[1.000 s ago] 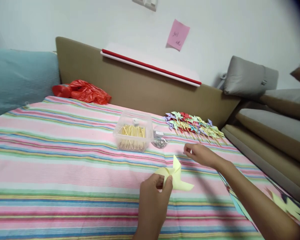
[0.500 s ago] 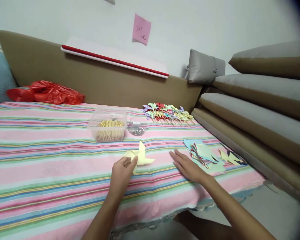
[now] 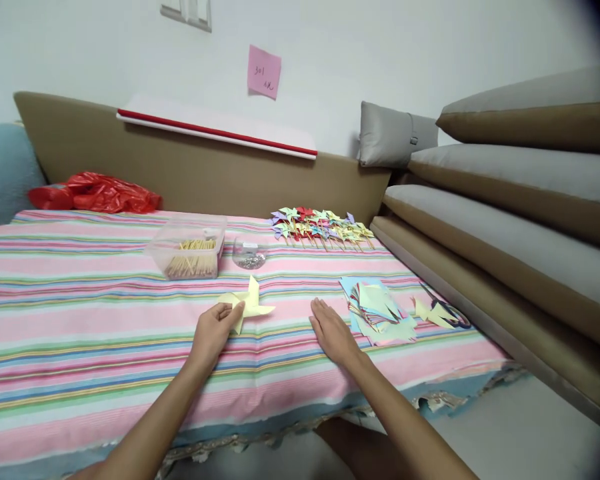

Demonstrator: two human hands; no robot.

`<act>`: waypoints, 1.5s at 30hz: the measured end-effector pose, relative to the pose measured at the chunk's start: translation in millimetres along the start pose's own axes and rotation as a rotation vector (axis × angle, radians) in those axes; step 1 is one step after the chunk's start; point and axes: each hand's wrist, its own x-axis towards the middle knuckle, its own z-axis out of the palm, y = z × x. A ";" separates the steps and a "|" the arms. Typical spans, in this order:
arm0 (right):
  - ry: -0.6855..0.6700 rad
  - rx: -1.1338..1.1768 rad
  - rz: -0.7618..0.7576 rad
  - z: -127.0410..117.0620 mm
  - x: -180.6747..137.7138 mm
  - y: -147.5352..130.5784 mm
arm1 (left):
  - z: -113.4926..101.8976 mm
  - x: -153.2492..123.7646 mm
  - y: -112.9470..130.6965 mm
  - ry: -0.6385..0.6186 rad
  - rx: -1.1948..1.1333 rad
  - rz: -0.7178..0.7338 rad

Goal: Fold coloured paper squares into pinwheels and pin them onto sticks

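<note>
My left hand [image 3: 215, 333] pinches a pale yellow paper pinwheel [image 3: 253, 305] between thumb and fingers, just above the striped cloth. Its folded blades point outward, and the fingers cover its left part. My right hand [image 3: 334, 333] rests palm down on the cloth with fingers stretched out, holding nothing. Just right of it lies a loose stack of coloured paper pieces [image 3: 380, 310], mostly light green and blue. Beyond the pinwheel stand a clear plastic box [image 3: 193, 257] of thin wooden sticks and a small clear container [image 3: 250, 257] of tiny metal pieces.
Finished pinwheels on sticks [image 3: 323, 227] lie in a pile at the back. Dark-handled scissors [image 3: 457, 315] lie beside yellow paper scraps [image 3: 433, 312]. A red plastic bag [image 3: 100, 193] sits back left. Stacked cushions [image 3: 510, 220] border the right side of the striped cloth [image 3: 105, 327].
The camera view has shifted, so most things appear farther left. My left hand still holds the pinwheel, and my right hand stays flat on the cloth.
</note>
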 end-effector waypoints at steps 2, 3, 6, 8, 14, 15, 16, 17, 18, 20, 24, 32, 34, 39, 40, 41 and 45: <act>0.054 0.068 0.034 -6.1 3.6 -1.7 | 6.4 1.4 2.0 -0.001 0.019 0.011; 0.083 0.106 0.053 -9.2 7.1 -2.8 | 10.5 3.3 3.8 -0.002 0.027 0.017; 0.179 0.244 0.105 -16.4 24.4 -9.8 | 25.2 14.3 9.9 -0.013 0.052 0.046; 0.238 0.362 0.136 -18.2 37.9 -18.8 | 34.7 24.3 11.1 -0.025 0.068 0.070; 0.273 0.686 0.245 -23.2 53.8 -56.0 | 47.2 43.3 -8.8 -0.010 0.125 0.090; 0.264 0.730 0.263 -24.4 52.9 -62.1 | 48.2 42.8 -11.6 -0.011 0.129 0.083; 0.259 0.791 0.292 -24.8 51.3 -67.9 | 49.3 41.2 -13.1 -0.015 0.133 0.072; 0.249 0.836 0.315 -24.1 49.4 -73.3 | 50.6 38.9 -13.1 -0.020 0.137 0.060; 0.233 0.869 0.330 -22.1 47.0 -78.1 | 51.9 36.0 -11.8 -0.024 0.141 0.049; 0.197 0.891 0.322 -15.1 41.6 -85.4 | 54.4 29.6 -6.5 -0.045 0.142 0.036; 0.138 0.819 0.266 -3.8 31.5 -91.8 | 55.9 21.2 4.2 -0.076 0.058 0.004; 0.137 0.638 0.157 -8.1 31.0 -91.6 | 54.5 18.2 4.3 -0.109 -0.092 -0.077; 0.126 0.627 0.116 -8.5 30.8 -91.8 | 56.0 15.9 4.8 -0.115 -0.103 -0.063; 0.113 0.616 0.111 -11.7 28.0 -89.8 | 60.7 10.9 4.6 -0.144 -0.112 -0.028; 0.114 0.611 0.112 -12.3 27.6 -89.0 | 61.7 10.4 3.6 -0.151 -0.120 -0.025; 0.118 0.605 0.113 -12.8 27.2 -88.1 | 62.5 10.0 2.3 -0.156 -0.128 -0.024; 0.123 0.585 0.112 -13.2 26.8 -85.0 | 65.4 9.2 -3.7 -0.193 -0.175 -0.046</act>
